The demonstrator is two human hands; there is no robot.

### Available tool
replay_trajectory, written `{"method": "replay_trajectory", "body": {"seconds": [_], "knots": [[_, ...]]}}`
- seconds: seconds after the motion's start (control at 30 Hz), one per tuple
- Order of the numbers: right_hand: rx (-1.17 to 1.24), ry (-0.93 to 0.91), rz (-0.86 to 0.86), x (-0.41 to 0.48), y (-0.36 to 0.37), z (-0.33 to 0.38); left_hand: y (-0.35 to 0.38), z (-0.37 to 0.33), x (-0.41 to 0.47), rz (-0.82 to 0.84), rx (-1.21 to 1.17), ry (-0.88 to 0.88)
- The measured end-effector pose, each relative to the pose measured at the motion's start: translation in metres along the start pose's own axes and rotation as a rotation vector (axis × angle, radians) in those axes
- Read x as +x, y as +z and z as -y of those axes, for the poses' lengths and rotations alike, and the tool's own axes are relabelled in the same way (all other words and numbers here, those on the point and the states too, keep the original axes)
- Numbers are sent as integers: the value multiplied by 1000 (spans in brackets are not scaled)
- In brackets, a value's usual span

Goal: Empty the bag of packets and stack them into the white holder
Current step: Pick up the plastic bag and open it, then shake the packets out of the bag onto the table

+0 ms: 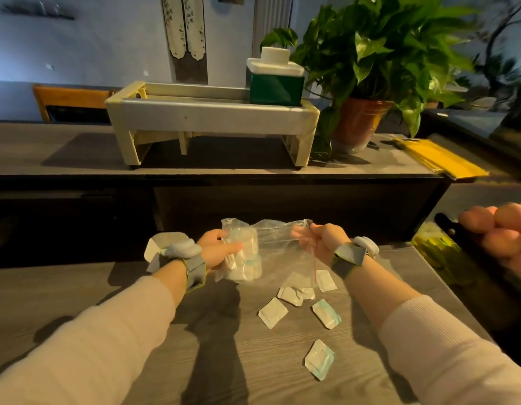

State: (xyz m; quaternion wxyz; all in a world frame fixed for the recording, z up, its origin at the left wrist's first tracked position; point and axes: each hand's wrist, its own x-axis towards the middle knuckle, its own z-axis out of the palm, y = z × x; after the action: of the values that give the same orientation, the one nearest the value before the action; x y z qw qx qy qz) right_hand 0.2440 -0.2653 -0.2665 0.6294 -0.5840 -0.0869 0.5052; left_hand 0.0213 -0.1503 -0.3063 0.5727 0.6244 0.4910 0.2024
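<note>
Bag (271, 244) held above desk (78, 287): left hand (217, 248) gripping packet bundle (243, 258) through plastic, right hand (322, 241) pinching right edge. Loose packets (300, 305) scattered near right.

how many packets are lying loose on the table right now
About 6: three bunched under the bag at; two nearer at; one nearest. More remain inside.

No text, label, brand or number can be read anywhere in the view. The packets (272, 313) on the table (78, 287) show plain white faces. Any print on them is too small to tell.
</note>
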Motion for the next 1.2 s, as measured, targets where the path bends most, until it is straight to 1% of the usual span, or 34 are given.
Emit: {"method": "replay_trajectory", "body": {"seconds": [0.07, 0.13, 0.2, 0.27, 0.33, 0.37, 0.5, 0.63, 0.7, 0.77, 0.8, 0.83, 0.87, 0.9, 0.93, 0.97, 1.0, 1.03, 1.1, 1.13, 1.2], "knots": [[74, 9, 63, -2, -5, 0, -4, -11, 6, 23, 185, 59], [72, -21, 55, -1, -9, 1, -7, -23, 8, 28, 298, 95], [127, -59, 56, -1, -12, 3, -8, -30, 9, 36, 282, 104], [247, -91, 78, -2, -14, 5, -8, -32, 9, 21, 208, 90], [383, -74, 133, -3, -19, 7, -5, -32, 10, -8, 138, 76], [375, -58, 160, -5, -20, 8, -5, -32, 11, -19, 104, 68], [43, 31, 234, -17, -19, 5, 0, -34, 11, -9, 45, 69], [-126, 114, 358, -18, -24, 1, 5, -37, 7, 30, 16, 46], [-174, 118, 367, -20, -24, 0, 7, -39, 8, 5, 3, 75], [-132, 107, 300, -19, -24, -2, 7, -41, 6, -20, 28, 112], [-116, 59, 228, -16, -24, -3, 7, -41, 7, -29, 70, 126], [-112, -13, 119, -13, -23, -3, 6, -42, 7, -30, 126, 142], [-188, -113, -51, -9, -23, -2, 5, -43, 8, -25, 195, 161], [-315, -216, -246, -3, -24, 0, 4, -46, 6, -7, 275, 177], [-446, -323, -404, 1, -25, 3, 4, -50, 4, 24, 349, 194], [-545, -413, -443, 1, -24, 7, 4, -54, 3, 61, 411, 216], [-619, -474, -375, -4, -20, 10, 5, -58, 2, 95, 469, 250], [-673, -497, -240, -9, -14, 14, 6, -63, -1, 124, 538, 288], [-769, -451, 46, -24, -1, 20, 10, -73, -6, 185, 680, 359], [-829, -429, 160, -30, 4, 22, 12, -78, -9, 221, 729, 381], [-977, -410, 303, -35, 13, 23, 18, -89, -12, 297, 777, 405]]}}
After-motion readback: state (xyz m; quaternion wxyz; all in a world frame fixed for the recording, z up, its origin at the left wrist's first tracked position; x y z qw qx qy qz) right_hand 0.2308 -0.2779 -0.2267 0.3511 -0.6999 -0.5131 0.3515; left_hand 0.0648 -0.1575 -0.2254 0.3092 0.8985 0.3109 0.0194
